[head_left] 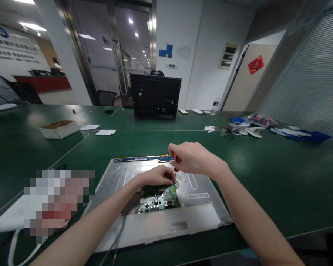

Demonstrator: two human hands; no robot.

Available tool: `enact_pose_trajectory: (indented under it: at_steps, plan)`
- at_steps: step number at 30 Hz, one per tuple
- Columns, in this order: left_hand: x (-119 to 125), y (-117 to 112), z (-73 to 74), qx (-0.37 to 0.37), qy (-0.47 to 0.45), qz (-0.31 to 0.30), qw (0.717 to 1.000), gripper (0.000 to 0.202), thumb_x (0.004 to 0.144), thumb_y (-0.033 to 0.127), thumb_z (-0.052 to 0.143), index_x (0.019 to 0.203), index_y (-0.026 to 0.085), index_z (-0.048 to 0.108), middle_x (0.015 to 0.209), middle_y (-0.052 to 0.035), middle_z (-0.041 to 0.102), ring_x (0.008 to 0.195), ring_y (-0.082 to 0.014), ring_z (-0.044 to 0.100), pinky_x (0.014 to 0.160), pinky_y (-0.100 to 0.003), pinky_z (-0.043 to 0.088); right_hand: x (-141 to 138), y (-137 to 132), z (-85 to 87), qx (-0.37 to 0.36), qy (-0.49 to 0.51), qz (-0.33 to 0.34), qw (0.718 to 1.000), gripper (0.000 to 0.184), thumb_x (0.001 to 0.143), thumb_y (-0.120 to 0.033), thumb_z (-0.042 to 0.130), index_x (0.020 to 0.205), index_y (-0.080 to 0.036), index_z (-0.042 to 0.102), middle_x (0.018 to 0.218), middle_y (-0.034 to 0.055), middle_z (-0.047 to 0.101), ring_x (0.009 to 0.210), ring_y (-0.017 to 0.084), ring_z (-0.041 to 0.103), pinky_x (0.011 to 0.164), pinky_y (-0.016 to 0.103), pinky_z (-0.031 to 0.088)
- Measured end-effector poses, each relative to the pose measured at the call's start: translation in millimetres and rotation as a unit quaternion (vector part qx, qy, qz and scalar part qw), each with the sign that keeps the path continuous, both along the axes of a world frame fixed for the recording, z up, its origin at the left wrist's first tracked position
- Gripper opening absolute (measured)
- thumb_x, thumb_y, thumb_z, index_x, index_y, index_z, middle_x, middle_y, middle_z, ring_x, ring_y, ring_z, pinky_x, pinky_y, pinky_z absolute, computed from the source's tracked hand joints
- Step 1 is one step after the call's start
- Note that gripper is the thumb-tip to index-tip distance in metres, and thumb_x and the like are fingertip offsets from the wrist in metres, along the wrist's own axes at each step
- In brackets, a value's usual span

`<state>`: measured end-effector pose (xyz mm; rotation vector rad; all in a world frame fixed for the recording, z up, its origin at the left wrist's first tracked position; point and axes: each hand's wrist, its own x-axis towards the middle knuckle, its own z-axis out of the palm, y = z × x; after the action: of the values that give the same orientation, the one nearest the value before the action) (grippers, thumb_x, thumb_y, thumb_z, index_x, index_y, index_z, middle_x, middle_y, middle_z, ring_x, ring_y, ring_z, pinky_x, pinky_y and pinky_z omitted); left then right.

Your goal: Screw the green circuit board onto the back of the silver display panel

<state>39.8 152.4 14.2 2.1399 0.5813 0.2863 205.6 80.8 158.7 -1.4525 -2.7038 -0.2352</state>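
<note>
A screwdriver with a red and black handle stands nearly upright, my right hand closed around the handle. Its thin shaft points down at the upper right corner of a green circuit board. Beside the shaft's lower end, my left hand has its fingers curled in a pinch; what they hold, if anything, is hidden. The board lies on the silver metal back of a flat display panel. A narrow blue circuit strip runs along the panel's far edge. Dark cables trail from the board's left side.
A black monitor stands at the far side of the green table. An open cardboard box and papers are at left, near a pixelated item. Gloves and small parts lie at right, a bottle behind.
</note>
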Motion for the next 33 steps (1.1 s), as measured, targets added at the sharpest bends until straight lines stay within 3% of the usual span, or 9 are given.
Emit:
enact_pose_trajectory:
  at_steps: [3, 8, 13, 16, 19, 22, 27, 31, 33]
  plan:
    - [-0.3, 0.3, -0.9, -0.005, -0.001, -0.002, 1.000, 0.013, 0.074, 0.018, 0.062, 0.085, 0.015, 0.068, 0.076, -0.0003, 0.066, 0.070, -0.0133, 0.057, 0.065, -0.023, 0.043, 0.4, -1.2, 0.0, -0.007, 0.010, 0.012, 1.000, 0.021, 0.080, -0.027, 0.059, 0.100, -0.022, 0.056, 0.086, 0.0026, 0.069, 0.070, 0.015, 0.058, 0.052, 0.026, 0.024]
    - [-0.5, 0.6, -1.2, -0.002, -0.004, 0.000, 1.000, 0.012, 0.074, 0.020, 0.063, 0.084, 0.015, 0.068, 0.076, -0.0004, 0.065, 0.071, -0.0136, 0.057, 0.066, -0.023, 0.043, -2.5, 0.8, 0.2, 0.013, -0.008, -0.036, 0.999, 0.027, 0.085, -0.050, 0.057, 0.086, -0.023, 0.063, 0.075, 0.0031, 0.067, 0.067, 0.017, 0.059, 0.052, 0.027, 0.022]
    - [-0.3, 0.2, 0.5, 0.000, 0.002, -0.004, 1.000, 0.013, 0.074, 0.018, 0.062, 0.084, 0.015, 0.068, 0.077, -0.0005, 0.066, 0.071, -0.0138, 0.058, 0.066, -0.023, 0.042, -1.8, 1.7, 0.8, 0.006, -0.005, -0.021, 1.000, 0.014, 0.084, -0.034, 0.057, 0.092, -0.023, 0.061, 0.077, 0.0024, 0.068, 0.066, 0.016, 0.058, 0.051, 0.026, 0.023]
    - [-0.7, 0.6, 0.8, 0.004, 0.003, -0.009, 1.000, 0.012, 0.074, 0.017, 0.062, 0.084, 0.015, 0.068, 0.077, -0.0005, 0.066, 0.070, -0.0140, 0.058, 0.066, -0.024, 0.042, 0.6, 1.1, 1.2, -0.006, 0.006, 0.004, 1.000, 0.017, 0.080, -0.028, 0.059, 0.097, -0.023, 0.058, 0.081, 0.0016, 0.068, 0.067, 0.016, 0.058, 0.051, 0.026, 0.024]
    - [-1.0, 1.1, -0.5, 0.000, -0.007, -0.016, 1.000, 0.012, 0.075, 0.018, 0.062, 0.085, 0.015, 0.068, 0.077, -0.0008, 0.066, 0.070, -0.0140, 0.058, 0.066, -0.024, 0.042, -0.8, 1.3, 1.3, -0.003, 0.001, -0.003, 1.000, 0.015, 0.082, -0.037, 0.060, 0.090, -0.024, 0.061, 0.079, 0.0013, 0.068, 0.067, 0.016, 0.058, 0.051, 0.026, 0.024]
    - [-1.0, 1.1, -1.9, -0.010, -0.013, -0.014, 1.000, 0.012, 0.076, 0.018, 0.061, 0.085, 0.014, 0.067, 0.076, -0.0006, 0.064, 0.069, -0.0133, 0.057, 0.065, -0.023, 0.042, -4.9, 2.4, 1.1, 0.005, -0.008, -0.045, 0.999, 0.028, 0.086, -0.050, 0.055, 0.080, -0.024, 0.064, 0.073, 0.0029, 0.067, 0.066, 0.017, 0.058, 0.052, 0.027, 0.023]
    - [-1.1, 1.3, -1.2, -0.010, -0.009, -0.016, 1.000, 0.011, 0.076, 0.017, 0.061, 0.085, 0.015, 0.067, 0.075, -0.0001, 0.064, 0.068, -0.0127, 0.057, 0.064, -0.023, 0.042, -0.9, 2.7, 2.3, -0.004, -0.004, -0.021, 1.000, 0.012, 0.084, -0.033, 0.057, 0.088, -0.025, 0.063, 0.078, 0.0017, 0.068, 0.068, 0.016, 0.058, 0.052, 0.026, 0.024]
    - [-1.7, 1.4, -0.3, 0.003, -0.005, -0.016, 1.000, 0.012, 0.075, 0.017, 0.062, 0.086, 0.015, 0.068, 0.075, 0.0005, 0.064, 0.069, -0.0126, 0.056, 0.065, -0.023, 0.041, 4.7, 1.0, 3.7, -0.034, 0.010, 0.015, 0.999, 0.023, 0.078, -0.028, 0.061, 0.101, -0.025, 0.059, 0.086, 0.0010, 0.070, 0.072, 0.017, 0.060, 0.052, 0.025, 0.026]
    - [-1.6, 0.8, 0.1, -0.001, -0.010, -0.015, 1.000, 0.012, 0.076, 0.018, 0.062, 0.086, 0.015, 0.067, 0.075, 0.0005, 0.063, 0.069, -0.0128, 0.056, 0.065, -0.023, 0.042, 3.1, 0.7, 3.1, -0.028, 0.004, 0.004, 1.000, 0.021, 0.080, -0.033, 0.061, 0.100, -0.026, 0.060, 0.084, 0.0012, 0.070, 0.072, 0.018, 0.060, 0.052, 0.025, 0.025]
